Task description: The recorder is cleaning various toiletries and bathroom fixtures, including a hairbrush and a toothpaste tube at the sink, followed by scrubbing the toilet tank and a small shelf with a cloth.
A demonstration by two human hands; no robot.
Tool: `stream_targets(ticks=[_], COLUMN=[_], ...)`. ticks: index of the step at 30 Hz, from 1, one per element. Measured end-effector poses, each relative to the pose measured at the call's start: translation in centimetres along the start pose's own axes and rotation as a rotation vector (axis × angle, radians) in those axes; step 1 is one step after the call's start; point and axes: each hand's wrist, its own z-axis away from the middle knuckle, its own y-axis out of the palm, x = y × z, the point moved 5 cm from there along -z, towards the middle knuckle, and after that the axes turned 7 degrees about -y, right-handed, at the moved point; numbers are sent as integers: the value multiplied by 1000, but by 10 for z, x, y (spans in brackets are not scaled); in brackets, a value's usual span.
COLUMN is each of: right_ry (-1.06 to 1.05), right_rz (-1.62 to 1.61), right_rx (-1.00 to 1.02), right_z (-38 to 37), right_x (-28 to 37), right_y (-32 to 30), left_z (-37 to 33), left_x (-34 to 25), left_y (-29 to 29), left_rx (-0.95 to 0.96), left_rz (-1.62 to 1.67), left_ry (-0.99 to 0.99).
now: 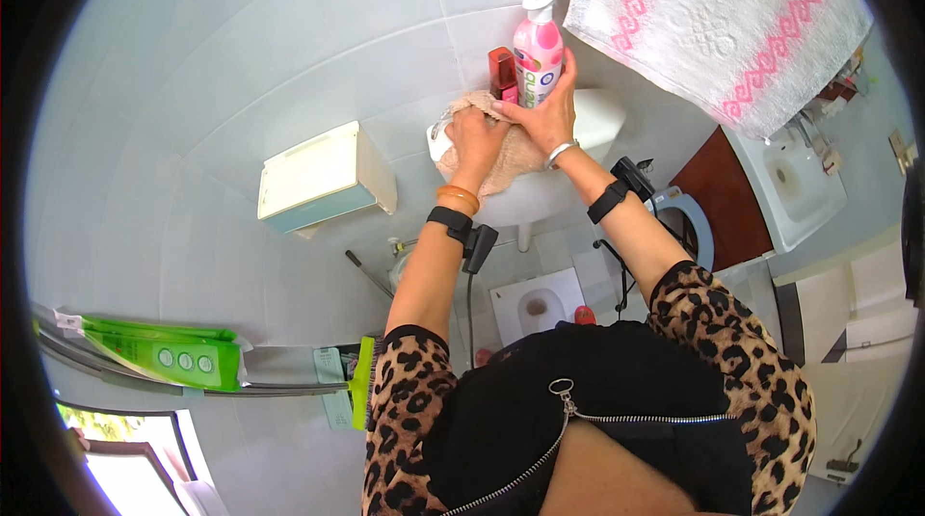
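Note:
A white tank with a flat top (599,123) is fixed to the wall in front of me. On it stands a pink and white pump bottle (538,42) with a white pump head. My right hand (547,114) is closed round the lower part of this bottle, its thumb toward the cloth. A beige cloth (520,161) lies bunched on the tank top and hangs over its front edge. Bent into the cloth are the fingers of my left hand (474,142), partly hidden in its folds. A small red bottle (502,71) stands just left of the pump bottle, behind the cloth.
A white towel with pink patterns (694,25) hangs at upper right, close to the pump bottle. A cream box (323,174) sticks out from the wall at left. Below are a squat toilet (537,307) and, at right, a washbasin (792,181). A green package (173,354) lies at far left.

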Motion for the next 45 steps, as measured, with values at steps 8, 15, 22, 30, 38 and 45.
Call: stream_targets(ticks=[8, 15, 22, 30, 38, 45], right_ry=[163, 95, 97, 65, 115, 89], right_rz=[117, 139, 122, 136, 156, 157], right_rx=[-130, -172, -179, -196, -180, -200], right_z=[-5, -6, -5, -8, -5, -11], right_x=[9, 10, 13, 6, 2, -3], right_y=[11, 18, 24, 13, 16, 9], left_z=[6, 7, 19, 31, -6, -28], left_x=[-13, -4, 20, -13, 90, 164], left_y=[-2, -8, -43, -209, -182, -246], left_rx=[15, 33, -123, -689, -100, -40], left_rz=[5, 99, 861, 313, -683, -771], left_ry=[27, 41, -139, -65, 22, -50])
